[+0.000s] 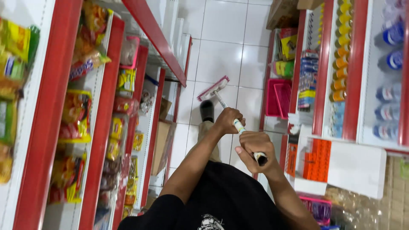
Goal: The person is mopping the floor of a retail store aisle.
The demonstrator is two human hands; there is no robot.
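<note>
Nearest, the right hand (255, 147) has its grip closed round the top end of a long white-handled broom (221, 100). At 11 o'clock the left hand (228, 120) clasps the handle. The pink-and-white broom head rests on the white tiled floor (219, 51) at 12 o'clock, between red shelves (102, 127).
</note>
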